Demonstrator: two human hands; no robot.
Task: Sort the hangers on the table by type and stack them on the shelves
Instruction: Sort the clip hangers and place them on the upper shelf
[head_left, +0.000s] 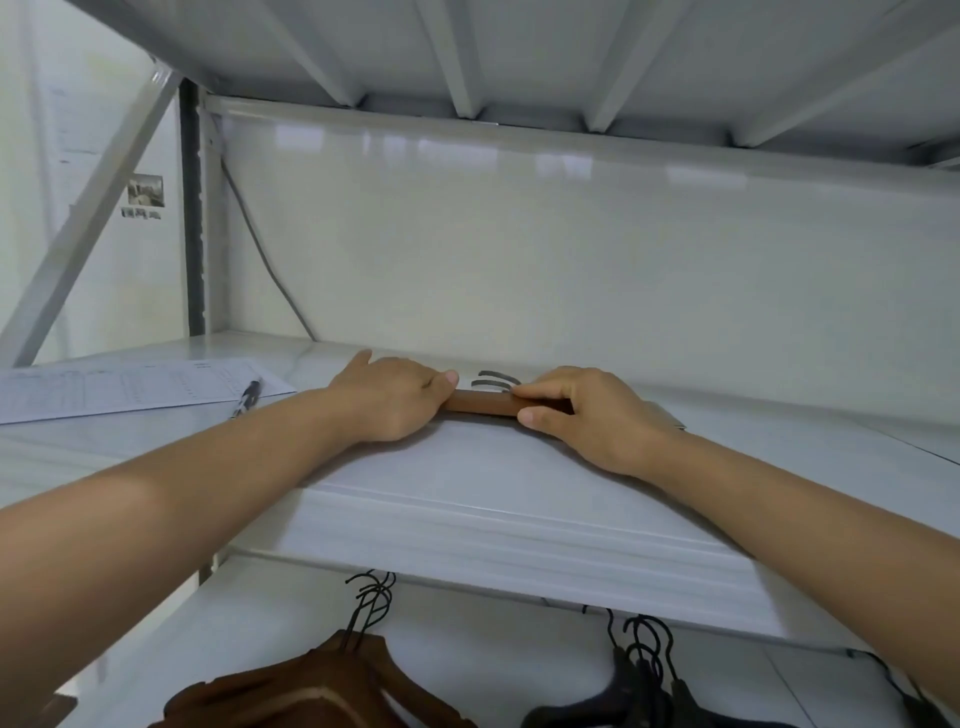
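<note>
Wooden hangers (480, 406): lying mid-frame on the upper shelf (467, 467), hooks (493, 382) pointing to 12 o'clock. The left hand (395, 397) and right hand (587, 415) are gripping the bar at its 9 and 3 o'clock ends. Risk: if released unevenly, the pile is likely to be skewing or sliding toward the pen (248, 397) at 9 o'clock.

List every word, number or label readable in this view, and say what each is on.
Nothing can be read with certainty.
Printed sheet lying on the shelf: a table of small print, too blurred to read.
Caption under the small picture on the left wall: a few characters, too blurred to read.
Pen beside the sheet: no lettering visible.
</note>
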